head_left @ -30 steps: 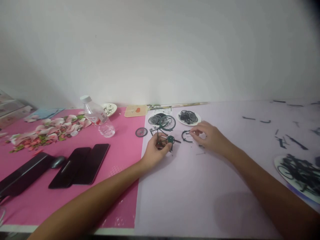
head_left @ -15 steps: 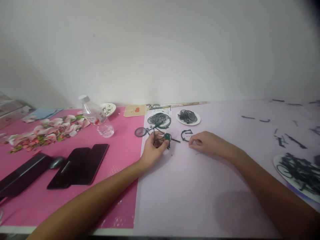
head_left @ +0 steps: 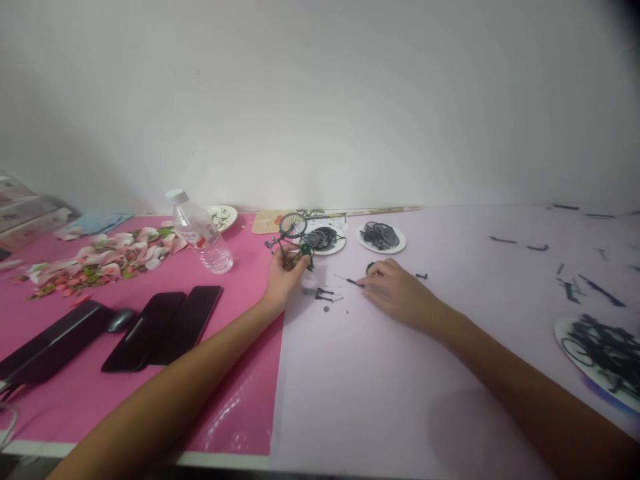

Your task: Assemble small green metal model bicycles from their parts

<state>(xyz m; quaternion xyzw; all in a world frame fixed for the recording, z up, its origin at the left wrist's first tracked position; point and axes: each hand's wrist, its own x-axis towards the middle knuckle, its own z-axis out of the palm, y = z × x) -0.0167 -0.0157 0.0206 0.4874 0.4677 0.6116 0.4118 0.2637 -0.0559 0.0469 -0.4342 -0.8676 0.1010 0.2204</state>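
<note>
A dark miniature bicycle [head_left: 285, 247] with spoked wheels is gripped in my left hand [head_left: 284, 275], raised over the seam between the pink and pale table coverings. Its wheel [head_left: 293, 225] points up and away from me. A green round piece [head_left: 305, 249] shows beside my thumb. My right hand [head_left: 395, 283] rests low over the pale covering, its fingers closed on a thin black part with a slim rod [head_left: 354, 282]. Partly behind these fingers lies a dark curved part [head_left: 371, 267]. Small black pieces [head_left: 325, 294] with thin rods lie between the hands.
White plates of black parts stand behind [head_left: 403, 245] and at the right [head_left: 560, 328]. More loose parts [head_left: 569, 291] lie on the right. On the pink side are a plastic bottle [head_left: 200, 233], two phones [head_left: 187, 320], a mouse [head_left: 121, 321] and artificial petals [head_left: 110, 253].
My left hand has moved left with the bicycle and turned its wheel upward, uncovering small pieces on the table. My right hand now shows a thin black part at its fingertips.
</note>
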